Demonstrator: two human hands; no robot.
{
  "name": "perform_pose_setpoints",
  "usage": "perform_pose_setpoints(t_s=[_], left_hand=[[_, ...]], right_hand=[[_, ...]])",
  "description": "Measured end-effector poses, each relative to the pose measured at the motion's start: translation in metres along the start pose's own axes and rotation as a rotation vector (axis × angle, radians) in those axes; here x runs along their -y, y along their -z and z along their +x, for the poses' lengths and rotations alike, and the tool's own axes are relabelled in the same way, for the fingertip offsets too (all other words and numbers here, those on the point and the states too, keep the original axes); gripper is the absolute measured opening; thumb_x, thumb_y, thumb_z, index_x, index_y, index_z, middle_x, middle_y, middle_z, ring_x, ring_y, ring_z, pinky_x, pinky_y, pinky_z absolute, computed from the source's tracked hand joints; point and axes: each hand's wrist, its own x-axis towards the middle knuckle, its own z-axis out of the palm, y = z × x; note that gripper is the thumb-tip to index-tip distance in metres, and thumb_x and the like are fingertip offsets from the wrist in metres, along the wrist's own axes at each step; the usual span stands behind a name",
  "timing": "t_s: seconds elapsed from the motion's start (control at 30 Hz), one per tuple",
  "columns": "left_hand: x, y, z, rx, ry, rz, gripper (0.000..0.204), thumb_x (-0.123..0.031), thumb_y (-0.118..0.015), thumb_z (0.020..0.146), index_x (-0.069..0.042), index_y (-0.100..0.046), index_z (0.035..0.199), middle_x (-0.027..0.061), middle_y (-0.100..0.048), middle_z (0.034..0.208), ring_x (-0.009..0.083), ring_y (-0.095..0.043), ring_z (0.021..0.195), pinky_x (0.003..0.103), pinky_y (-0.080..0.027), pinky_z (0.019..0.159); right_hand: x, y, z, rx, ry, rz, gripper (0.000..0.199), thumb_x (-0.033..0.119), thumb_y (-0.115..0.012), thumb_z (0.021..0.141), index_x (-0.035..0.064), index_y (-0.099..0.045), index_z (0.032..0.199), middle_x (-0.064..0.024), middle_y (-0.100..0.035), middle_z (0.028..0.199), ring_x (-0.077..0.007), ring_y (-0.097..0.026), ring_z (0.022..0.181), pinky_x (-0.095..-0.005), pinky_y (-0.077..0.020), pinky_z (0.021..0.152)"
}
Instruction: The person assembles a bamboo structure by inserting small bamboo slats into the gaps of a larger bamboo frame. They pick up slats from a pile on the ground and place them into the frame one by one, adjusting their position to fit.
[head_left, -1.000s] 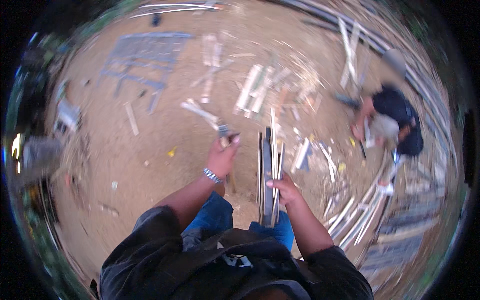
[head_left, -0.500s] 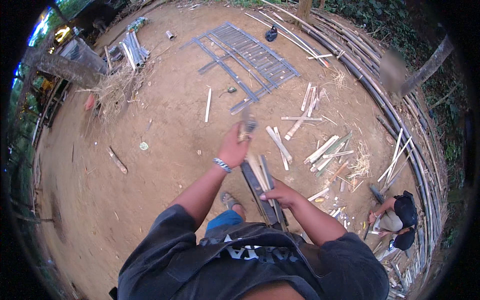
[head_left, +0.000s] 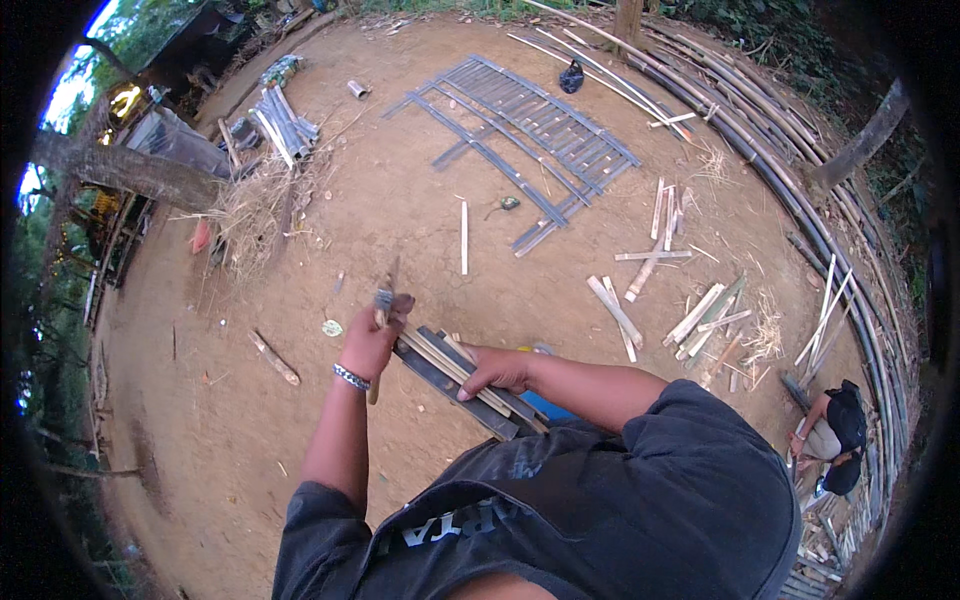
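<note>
My left hand (head_left: 368, 348) is closed round a knife (head_left: 384, 300) with a pale wooden handle and a grey wrapped collar. Its short dark blade points up and away, and the handle's end sticks out below my fist. A braided band circles that wrist. My right hand (head_left: 497, 370) grips a bundle of split bamboo strips (head_left: 432, 352), its thumb pressed across them. Pale strips lie along dark flat slats (head_left: 440, 386) in the bundle. The bundle slants from near my waist up toward my left hand, its far end close beside that hand.
Ahead lies a slatted bamboo panel (head_left: 540, 130) on bare soil. Cut bamboo pieces (head_left: 705, 315) and shavings litter the right side. Long poles (head_left: 770, 200) curve along the right edge. A person in dark clothing (head_left: 835, 435) crouches at lower right. Straw (head_left: 250, 225) is heaped at left.
Both my hands and the bamboo bundle have swung to the left, and the bundle now slants more. The knife has come down beside the bundle's far end. The whole view has shifted.
</note>
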Motion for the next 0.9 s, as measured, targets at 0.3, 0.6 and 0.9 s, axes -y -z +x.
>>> perform_pose_setpoints(t_s=[0.3,0.6,0.9], left_hand=[[0.020,0.048,0.144,-0.132,-0.044,0.566,0.043,-0.008,-0.062,0.078,-0.003,-0.060,0.121,0.0254,-0.067,0.105,0.0439,-0.063,0.102,0.047,-0.051,0.086],[0.017,0.121,0.320,-0.175,-0.006,0.606,0.034,-0.009,-0.062,0.081,-0.002,-0.061,0.114,0.0234,-0.068,0.101,0.0401,-0.066,0.098,0.045,-0.051,0.081],[0.044,0.251,0.455,-0.368,0.060,-0.369,0.034,-0.005,-0.055,0.095,-0.001,-0.058,0.129,0.0095,-0.068,0.116,0.0169,-0.066,0.094,0.030,-0.053,0.080]], right_hand=[[0.082,0.081,0.136,0.024,0.053,-0.005,0.085,0.013,-0.081,0.064,0.0098,-0.042,0.140,-0.0047,-0.059,0.109,-0.0176,-0.058,0.098,-0.0389,-0.0512,0.085],[0.243,0.163,0.244,0.023,0.033,-0.095,0.082,0.017,-0.085,0.067,0.0095,-0.044,0.138,-0.0062,-0.059,0.111,-0.0187,-0.056,0.102,-0.0390,-0.0484,0.089],[0.357,0.260,0.381,-0.192,0.147,-0.133,0.082,0.013,-0.085,0.069,0.0051,-0.045,0.140,-0.0076,-0.060,0.116,-0.0214,-0.057,0.108,-0.0376,-0.0469,0.095]])
